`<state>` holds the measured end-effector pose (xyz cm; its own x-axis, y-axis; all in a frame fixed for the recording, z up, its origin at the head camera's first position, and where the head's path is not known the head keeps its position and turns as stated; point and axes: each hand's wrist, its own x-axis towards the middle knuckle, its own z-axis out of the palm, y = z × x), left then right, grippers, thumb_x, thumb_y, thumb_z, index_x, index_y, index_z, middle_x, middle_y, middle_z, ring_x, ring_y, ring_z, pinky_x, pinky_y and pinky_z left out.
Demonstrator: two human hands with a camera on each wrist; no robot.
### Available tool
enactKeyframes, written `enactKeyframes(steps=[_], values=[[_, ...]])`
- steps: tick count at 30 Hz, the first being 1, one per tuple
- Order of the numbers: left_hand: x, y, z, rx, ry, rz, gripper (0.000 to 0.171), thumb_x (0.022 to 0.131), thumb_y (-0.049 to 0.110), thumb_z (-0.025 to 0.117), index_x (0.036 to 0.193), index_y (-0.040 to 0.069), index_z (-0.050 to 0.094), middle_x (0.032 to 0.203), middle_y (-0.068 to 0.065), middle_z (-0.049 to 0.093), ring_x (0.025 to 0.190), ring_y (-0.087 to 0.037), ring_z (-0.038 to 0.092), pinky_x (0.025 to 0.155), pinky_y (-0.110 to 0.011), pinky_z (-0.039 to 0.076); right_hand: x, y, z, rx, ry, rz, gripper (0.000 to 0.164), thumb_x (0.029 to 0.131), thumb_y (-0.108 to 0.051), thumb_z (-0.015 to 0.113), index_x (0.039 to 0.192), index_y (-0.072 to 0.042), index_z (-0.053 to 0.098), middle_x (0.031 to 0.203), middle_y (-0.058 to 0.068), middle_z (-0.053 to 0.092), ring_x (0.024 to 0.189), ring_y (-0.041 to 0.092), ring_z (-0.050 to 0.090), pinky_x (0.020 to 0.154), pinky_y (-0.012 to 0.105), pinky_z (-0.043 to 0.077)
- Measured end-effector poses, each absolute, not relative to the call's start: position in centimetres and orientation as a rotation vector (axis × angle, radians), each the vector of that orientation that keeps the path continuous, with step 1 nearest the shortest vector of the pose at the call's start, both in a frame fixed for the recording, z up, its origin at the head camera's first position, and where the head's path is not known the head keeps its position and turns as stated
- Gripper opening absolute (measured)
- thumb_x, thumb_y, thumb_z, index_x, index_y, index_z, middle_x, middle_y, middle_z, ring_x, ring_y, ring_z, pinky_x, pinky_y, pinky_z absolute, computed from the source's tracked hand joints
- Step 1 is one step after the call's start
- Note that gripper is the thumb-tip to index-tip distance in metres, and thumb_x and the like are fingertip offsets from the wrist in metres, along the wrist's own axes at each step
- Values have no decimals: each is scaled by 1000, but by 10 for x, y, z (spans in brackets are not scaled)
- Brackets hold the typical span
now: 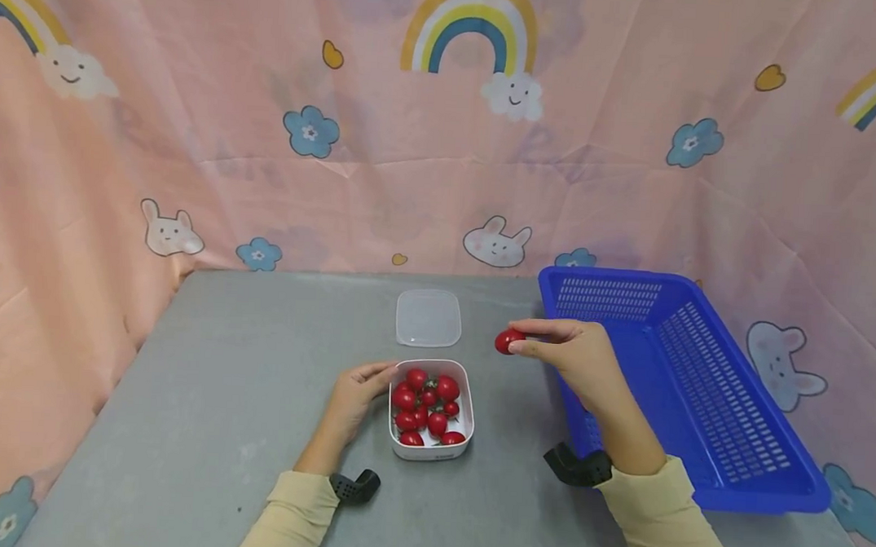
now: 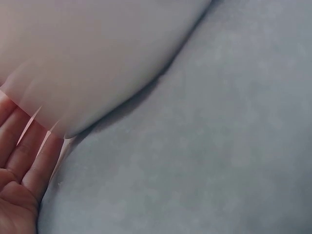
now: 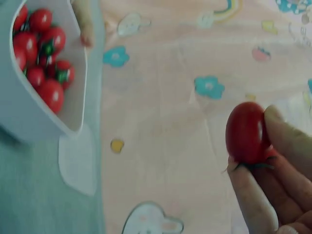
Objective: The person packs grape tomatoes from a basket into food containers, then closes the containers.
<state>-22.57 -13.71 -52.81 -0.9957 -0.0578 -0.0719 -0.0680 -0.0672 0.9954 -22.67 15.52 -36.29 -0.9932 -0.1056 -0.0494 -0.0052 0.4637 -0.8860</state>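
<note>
A red cherry tomato [image 1: 509,340] is pinched between the thumb and fingers of my right hand [image 1: 581,357], above the table to the left of the blue basket. In the right wrist view this cherry tomato [image 3: 246,132] shows a bit of green stem at its lower end. A white square container [image 1: 430,453] stands on the table, holding several red cherry tomatoes [image 1: 437,424]. My left hand [image 1: 353,400] touches the container's left side near its far corner. Fairly straight fingers [image 2: 41,165] lie against the container wall [image 2: 97,58] in the left wrist view.
A clear flat lid [image 1: 429,318] lies on the grey table [image 1: 257,380] behind the container. On the right stands a large blue slatted basket [image 1: 763,386], partly behind my right forearm. A pink patterned cloth [image 1: 413,174] hangs along the back and sides.
</note>
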Motion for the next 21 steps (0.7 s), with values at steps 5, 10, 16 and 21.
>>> enactKeyframes(steps=[5, 10, 16, 21], values=[[-227, -137, -528, -144, 2124, 2301, 29, 92, 12, 69, 113, -8, 70, 107, -11, 76, 89, -2, 69, 83, -20, 55, -216, 140, -365, -133, 2623, -1601, 42, 79, -39, 83, 112, -13, 77, 113, 8, 76, 102, 17, 63, 79, 29, 50], [-226, -138, -528, -133, 2126, 2310, 30, 93, 11, 68, 113, -10, 69, 105, -8, 77, 88, -2, 69, 83, -20, 55, -209, 129, -368, -150, 2621, -1632, 40, 78, -39, 84, 109, -15, 78, 111, 6, 76, 101, 18, 65, 78, 30, 50], [-227, -137, -528, -137, 2139, 2296, 29, 93, 11, 67, 113, -9, 69, 109, -13, 75, 87, -2, 69, 82, -20, 55, -206, 120, -375, -80, 2598, -1671, 40, 75, -37, 86, 107, -15, 79, 109, 4, 77, 107, 18, 67, 82, 29, 50], [-227, -137, -529, -137, 2149, 2296, 29, 93, 10, 67, 113, -10, 69, 107, -12, 76, 87, -2, 69, 81, -21, 56, -204, 112, -384, -60, 2553, -1708, 36, 76, -33, 87, 106, -14, 79, 108, 4, 77, 110, 20, 67, 89, 34, 51]])
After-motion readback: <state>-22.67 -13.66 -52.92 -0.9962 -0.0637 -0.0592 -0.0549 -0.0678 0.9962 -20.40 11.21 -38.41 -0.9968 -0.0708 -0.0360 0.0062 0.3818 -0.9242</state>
